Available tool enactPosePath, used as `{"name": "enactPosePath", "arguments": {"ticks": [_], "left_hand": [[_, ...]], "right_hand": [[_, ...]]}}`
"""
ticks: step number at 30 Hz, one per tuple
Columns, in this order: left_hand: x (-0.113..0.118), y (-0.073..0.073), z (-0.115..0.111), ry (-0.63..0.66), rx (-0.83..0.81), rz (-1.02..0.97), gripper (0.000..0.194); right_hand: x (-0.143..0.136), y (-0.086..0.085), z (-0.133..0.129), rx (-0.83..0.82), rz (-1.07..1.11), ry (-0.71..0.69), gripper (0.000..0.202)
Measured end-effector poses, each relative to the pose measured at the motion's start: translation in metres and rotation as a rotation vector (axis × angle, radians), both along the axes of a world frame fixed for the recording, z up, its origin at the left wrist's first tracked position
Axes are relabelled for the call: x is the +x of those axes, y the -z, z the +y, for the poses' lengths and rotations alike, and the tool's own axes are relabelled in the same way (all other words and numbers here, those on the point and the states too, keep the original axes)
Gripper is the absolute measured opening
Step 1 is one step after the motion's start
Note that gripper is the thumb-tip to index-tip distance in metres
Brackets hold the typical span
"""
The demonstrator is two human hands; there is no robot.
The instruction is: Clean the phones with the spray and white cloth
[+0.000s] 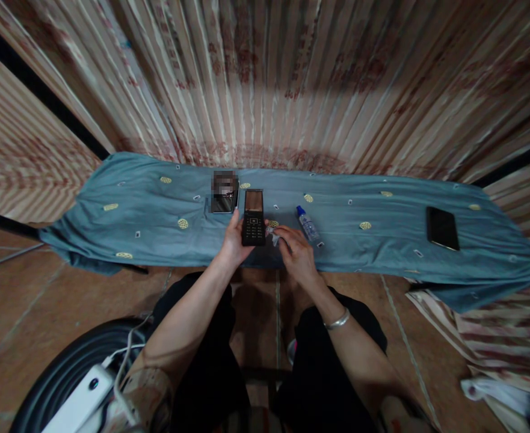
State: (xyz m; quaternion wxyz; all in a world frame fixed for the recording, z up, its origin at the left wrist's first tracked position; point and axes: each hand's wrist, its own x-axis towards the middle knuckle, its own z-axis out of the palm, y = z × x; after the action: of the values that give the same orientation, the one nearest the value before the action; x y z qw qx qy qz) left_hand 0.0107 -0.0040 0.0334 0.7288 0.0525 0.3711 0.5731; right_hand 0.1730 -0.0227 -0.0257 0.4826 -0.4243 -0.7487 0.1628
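Fingers of the left hand (234,240) were curled partway around a keypad mobile phone (253,227), which was held screen-up near the front edge of a teal patterned tablecloth (337,249). The right hand (297,251) was nearly closed, its thumb and fingers pinching a crumpled whitish wipe (274,239) just beside the phone's right side; whether wipe and phone touched could not be told.

Risks, as judged: a slackened left grip, or a firm push from the right, could tip the phone out, and so near the edge it could drop to the tiled floor (341,279). A clear bottle with a blue cap (308,225) lay just beyond the right hand; a knock from the knuckles could set it rolling. If the wipe was damp, which was not visible, moisture could enter at the keys. A cable (127,355) ran close to the left forearm and could snag, dragging the white power bank (82,397).

Count: hands, two; keypad mobile phone, one; wipe, one; bottle, one; glossy black device, partly pixelated (225,205), one, near the left hand; dark smartphone (443,228), one, well apart at right; power bank, one; silver bracelet (338,320), one, on the right wrist.
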Motion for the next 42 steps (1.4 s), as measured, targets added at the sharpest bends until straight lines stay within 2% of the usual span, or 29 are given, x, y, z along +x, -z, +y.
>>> {"name": "enactPosePath", "arguments": {"ticks": [3, 7, 10, 13, 17, 22, 29, 37, 42], "left_hand": [[0.002, 0.002, -0.004, 0.014, 0.01, -0.005, 0.046], [0.008, 0.006, -0.009, 0.114, 0.015, 0.014, 0.044], [0.013, 0.01, -0.014, 0.193, 0.019, 0.048, 0.041], [0.018, 0.014, -0.019, 0.279, 0.039, 0.073, 0.039], [0.021, 0.02, -0.023, 0.367, 0.07, 0.105, 0.038], [0.024, 0.024, -0.024, 0.395, 0.073, 0.141, 0.033], [0.026, 0.027, -0.026, 0.356, 0.085, 0.201, 0.03], [0.025, 0.029, -0.025, 0.314, 0.084, 0.231, 0.028], [0.024, 0.029, -0.023, 0.239, 0.036, 0.2, 0.027]], "right_hand": [[0.005, 0.008, 0.013, -0.219, 0.257, 0.063, 0.025], [0.009, 0.016, 0.032, -0.491, 0.706, 0.104, 0.022], [0.015, 0.018, 0.044, -0.595, 0.978, 0.074, 0.022], [0.024, 0.015, 0.051, -0.623, 1.102, 0.069, 0.018], [0.035, 0.011, 0.058, -0.616, 1.107, 0.077, 0.009], [0.04, 0.009, 0.062, -0.626, 1.079, 0.135, 0.007], [0.044, 0.011, 0.064, -0.616, 1.079, 0.101, 0.006], [0.045, 0.004, 0.059, -0.581, 1.114, 0.036, 0.019], [0.044, -0.003, 0.05, -0.551, 0.997, 0.046, 0.026]]}}
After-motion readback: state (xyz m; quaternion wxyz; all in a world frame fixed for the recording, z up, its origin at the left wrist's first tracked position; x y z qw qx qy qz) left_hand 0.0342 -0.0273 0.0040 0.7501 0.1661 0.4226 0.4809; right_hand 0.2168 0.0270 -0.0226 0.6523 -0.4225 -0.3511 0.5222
